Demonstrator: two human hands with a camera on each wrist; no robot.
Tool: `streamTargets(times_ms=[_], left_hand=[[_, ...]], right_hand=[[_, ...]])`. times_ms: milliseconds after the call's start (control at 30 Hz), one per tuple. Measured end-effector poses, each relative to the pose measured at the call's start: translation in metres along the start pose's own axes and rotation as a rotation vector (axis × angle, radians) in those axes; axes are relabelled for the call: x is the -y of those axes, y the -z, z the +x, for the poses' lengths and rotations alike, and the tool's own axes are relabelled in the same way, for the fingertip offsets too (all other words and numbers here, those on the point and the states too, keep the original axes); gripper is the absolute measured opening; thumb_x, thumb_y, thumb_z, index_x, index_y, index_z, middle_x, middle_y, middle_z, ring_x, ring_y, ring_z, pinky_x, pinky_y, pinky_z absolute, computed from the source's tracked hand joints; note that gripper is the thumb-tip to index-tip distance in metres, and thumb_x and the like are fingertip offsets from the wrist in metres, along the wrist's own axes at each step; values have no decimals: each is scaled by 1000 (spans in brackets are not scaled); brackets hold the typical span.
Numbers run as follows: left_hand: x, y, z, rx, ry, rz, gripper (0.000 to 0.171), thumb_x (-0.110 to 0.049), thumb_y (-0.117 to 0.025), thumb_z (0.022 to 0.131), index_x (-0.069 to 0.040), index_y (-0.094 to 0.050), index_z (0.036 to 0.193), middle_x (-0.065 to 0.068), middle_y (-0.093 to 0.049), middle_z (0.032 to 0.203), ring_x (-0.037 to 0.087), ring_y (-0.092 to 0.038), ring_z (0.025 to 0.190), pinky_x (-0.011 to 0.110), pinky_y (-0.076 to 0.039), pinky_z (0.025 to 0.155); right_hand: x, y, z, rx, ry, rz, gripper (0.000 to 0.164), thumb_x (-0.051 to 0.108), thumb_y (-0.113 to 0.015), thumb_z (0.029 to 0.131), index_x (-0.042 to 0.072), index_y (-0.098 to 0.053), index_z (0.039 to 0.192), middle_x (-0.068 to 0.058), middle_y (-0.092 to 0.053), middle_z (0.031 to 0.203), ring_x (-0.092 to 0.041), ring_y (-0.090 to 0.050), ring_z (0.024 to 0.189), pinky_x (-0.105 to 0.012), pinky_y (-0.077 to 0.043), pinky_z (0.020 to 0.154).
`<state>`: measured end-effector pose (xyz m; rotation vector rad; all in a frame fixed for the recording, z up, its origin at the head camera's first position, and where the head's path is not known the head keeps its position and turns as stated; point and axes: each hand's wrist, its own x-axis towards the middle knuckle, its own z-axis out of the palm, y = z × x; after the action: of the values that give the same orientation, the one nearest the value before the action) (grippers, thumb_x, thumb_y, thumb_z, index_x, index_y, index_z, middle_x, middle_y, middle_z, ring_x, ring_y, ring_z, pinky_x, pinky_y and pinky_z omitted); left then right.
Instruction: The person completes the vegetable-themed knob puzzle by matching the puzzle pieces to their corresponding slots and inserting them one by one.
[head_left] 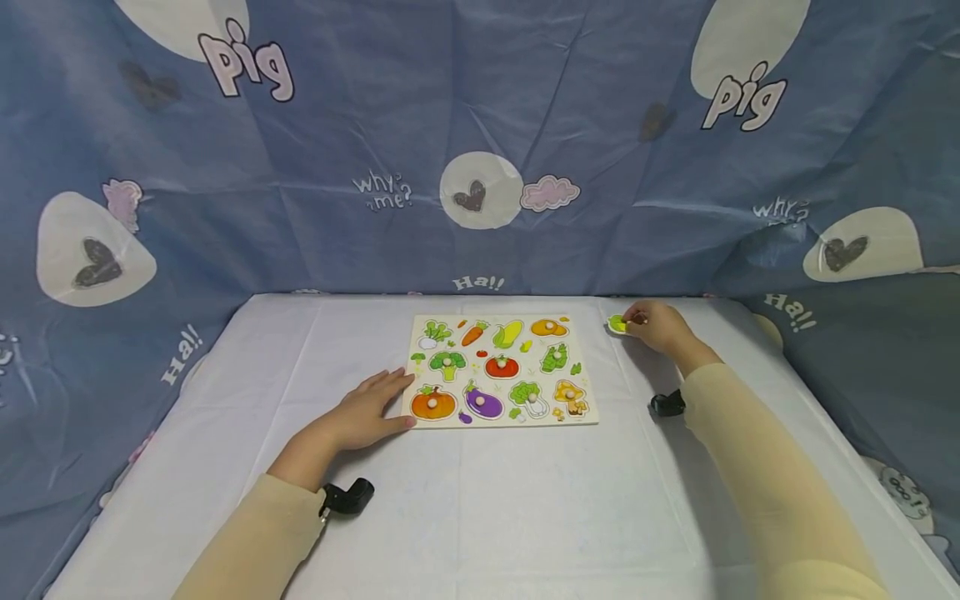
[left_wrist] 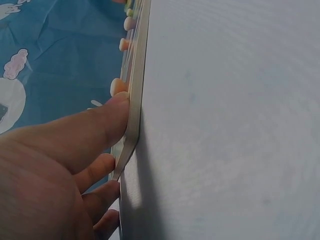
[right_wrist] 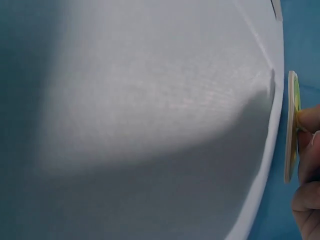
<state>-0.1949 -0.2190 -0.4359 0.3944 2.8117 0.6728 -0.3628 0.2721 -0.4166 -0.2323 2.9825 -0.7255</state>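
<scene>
A flat wooden vegetable puzzle board (head_left: 463,342) lies on the white cloth, with printed vegetables and several small knobs. My left hand (head_left: 367,410) is at its front left corner, fingers extended. In the left wrist view, the thumb (left_wrist: 102,117) touches the board's edge (left_wrist: 136,110), and the other fingertips are around the corner. Right of the board, my right hand (head_left: 662,327) pinches a yellow-green vegetable puzzle piece (head_left: 617,324). The right wrist view shows this piece (right_wrist: 291,130) edge-on, apart from the cloth, with the fingers (right_wrist: 311,117) on its printed side. Its exact vegetable cannot be made out.
White cloth (head_left: 495,508) covers the table. A blue printed curtain (head_left: 495,242) rises directly behind the table's back edge and hangs at both sides. Each wrist carries a black camera mount, one at the left (head_left: 348,497) and one at the right (head_left: 667,405).
</scene>
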Motion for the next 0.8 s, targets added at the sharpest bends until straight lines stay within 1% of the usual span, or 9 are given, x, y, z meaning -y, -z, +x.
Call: streamTargets(times_ms=[200,400,567,800], left_hand=[[-1,0,-1,-4,0,6,78,-47,-66,93,-10,-37,155,16,-26,163,43,-16,150,68,-17,115],[-1,0,0,-3,6,10,78,-47,-67,93,-10,-37,155,16,-26,163,42,-16,150,68,-17,115],[0,0,0,-3,10,9,78,-47,-67,93,-10,-37,155,16,-26,163,42,-16,150,68,-17,115],[-1,0,0,-4,6,11,78,-47,-67,93,-10,-37,155,15,-26,163,43,-16,150,68,-18,115]], right_hand=[[10,1,-7,-4,75,11,16,11,-63,96,2,-68,107,-19,-67,109,-35,-58,102,-54,-45,92],[20,0,-10,-1,115,4,13,12,-64,94,5,-69,103,-13,-67,101,-30,-58,93,-47,-46,85],[31,0,-11,10,163,18,13,12,-66,93,5,-70,103,-12,-68,99,-29,-60,93,-46,-47,83],[46,-1,-12,44,195,28,13,14,-68,94,8,-72,106,-9,-69,101,-25,-60,91,-42,-48,78]])
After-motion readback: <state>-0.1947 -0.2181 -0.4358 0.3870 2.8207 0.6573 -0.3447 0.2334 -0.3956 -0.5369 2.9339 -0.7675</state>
